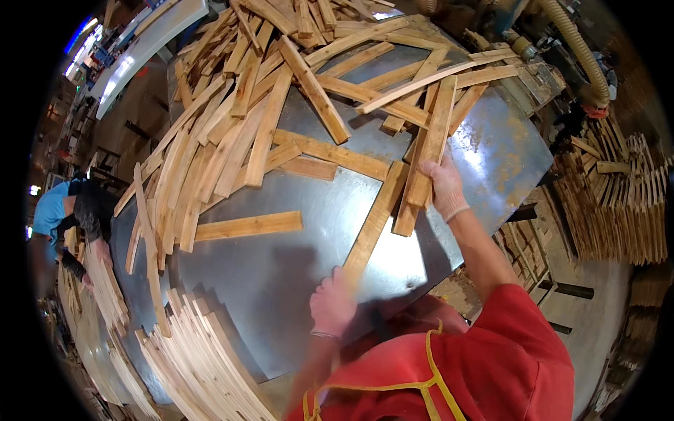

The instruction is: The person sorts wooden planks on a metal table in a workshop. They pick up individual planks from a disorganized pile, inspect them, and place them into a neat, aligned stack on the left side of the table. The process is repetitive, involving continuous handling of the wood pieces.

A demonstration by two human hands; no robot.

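My left hand, in a pale knitted glove, is closed round the near end of a wooden slat. That slat slants up and away to the right, and its far end lies beside other slats. My right hand, gloved too, grips a second wooden slat from its right side, its thumb on top. Another slat lies just under this one, close to the hand. Both hands are over a shiny metal table. A single slat lies flat to the left of them.
A large loose heap of wooden slats covers the table's far side. Neatly stacked pale slats stand near left. At far left a person in blue handles other slats. A ribbed hose and piled slats are at right.
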